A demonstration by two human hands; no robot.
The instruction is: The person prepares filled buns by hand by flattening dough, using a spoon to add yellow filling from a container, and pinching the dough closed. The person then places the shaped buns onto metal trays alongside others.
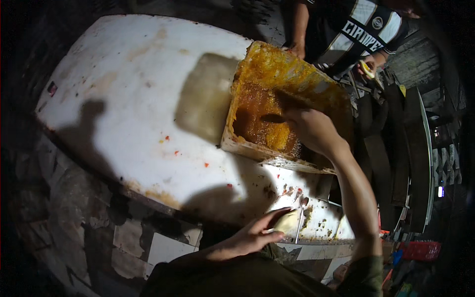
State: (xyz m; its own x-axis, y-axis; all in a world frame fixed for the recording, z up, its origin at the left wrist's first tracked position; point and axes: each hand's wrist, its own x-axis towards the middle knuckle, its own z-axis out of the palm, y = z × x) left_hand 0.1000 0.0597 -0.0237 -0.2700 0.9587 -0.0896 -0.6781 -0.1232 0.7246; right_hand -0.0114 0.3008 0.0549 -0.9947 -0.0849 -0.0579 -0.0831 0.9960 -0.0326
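Down at the bottom edge, dark green cloth [232, 279] fills the near foreground, and both forearms rise out of it. Left hand [255, 236] sits just beyond, at the near rim of the table, fingers closed loosely round a pale, yellowish lump [288, 221] pinched against the thumb. Right beside that lump a thin metal utensil [300, 218] lies on the tabletop, handle toward the person.

Up the right arm we go: right hand [309, 129] is reaching into a battered square tray [247, 146], tilted up on the far right part of the table. Fingers are bent down onto a dark piece [273, 118] inside it; whether they truly grip it, I cannot tell. The tray's walls and floor are caked with orange-brown, grainy paste [262, 121].

White table [128, 89] now: big, rounded at the corners, stained tan in patches, with small red and dark crumbs scattered toward the near right. Hard shadows fall across it, one of the tray, one of a head at the left.

Below the table edge, cracked and mismatched floor tiles [143, 242]. Across the table, another person in a striped black-and-white top [356, 29] stands at the tray's far corner, one hand touching it. Dim surroundings, with dark benches or boards [391, 143] stacked along the right.
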